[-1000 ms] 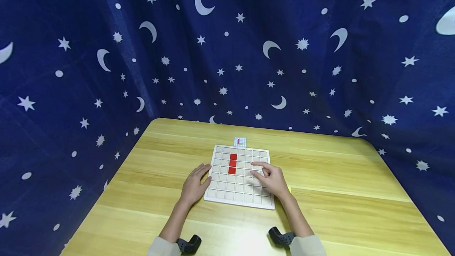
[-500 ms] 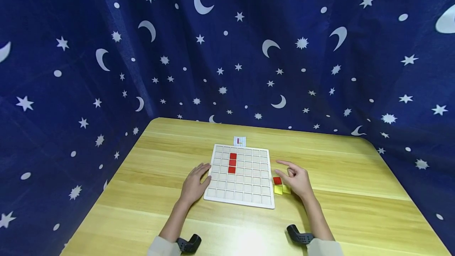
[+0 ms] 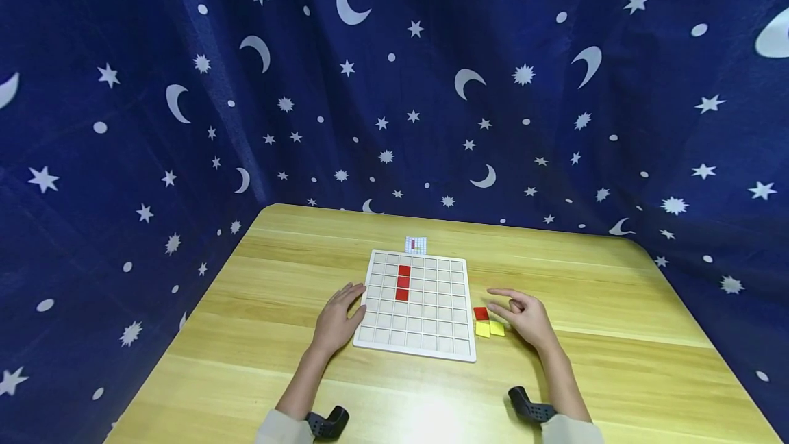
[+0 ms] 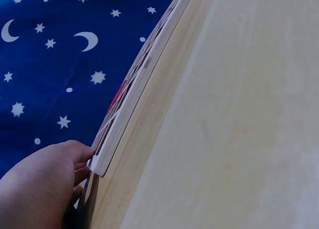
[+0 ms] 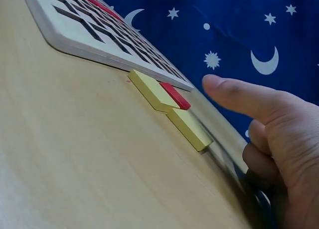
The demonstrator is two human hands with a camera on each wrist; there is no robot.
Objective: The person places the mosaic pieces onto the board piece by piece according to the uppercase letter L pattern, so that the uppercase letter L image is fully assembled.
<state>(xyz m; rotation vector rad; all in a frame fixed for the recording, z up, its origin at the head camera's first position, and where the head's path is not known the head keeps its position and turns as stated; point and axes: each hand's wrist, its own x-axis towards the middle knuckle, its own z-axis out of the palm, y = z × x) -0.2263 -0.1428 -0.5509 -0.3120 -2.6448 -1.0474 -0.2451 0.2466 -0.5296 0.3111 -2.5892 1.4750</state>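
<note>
A white grid board [image 3: 416, 342] lies on the table, with several red square tiles, or a red strip [image 3: 403, 283], in one column of its cells. My left hand [image 3: 335, 317] rests at the board's left edge; in the left wrist view its thumb touches the rim [image 4: 132, 104]. To the right of the board lie one loose red tile [image 3: 481, 313] and two yellow tiles [image 3: 483, 329]. Just right of these hovers my right hand [image 3: 527, 317], thumb and index finger apart with nothing between them. The right wrist view shows the thumb [image 5: 239, 95] clear of the tiles.
Behind the board's far edge lies a small gridded card [image 3: 416, 245] with a coloured pattern. A dark blue curtain [image 3: 431, 88] with moons and stars surrounds the wooden table [image 3: 296, 238]. Each wrist wears a black camera mount [image 3: 530, 406].
My right hand has moved right, from above the board to beside the loose tiles, uncovering the red and yellow ones. The left hand stays at the board's edge.
</note>
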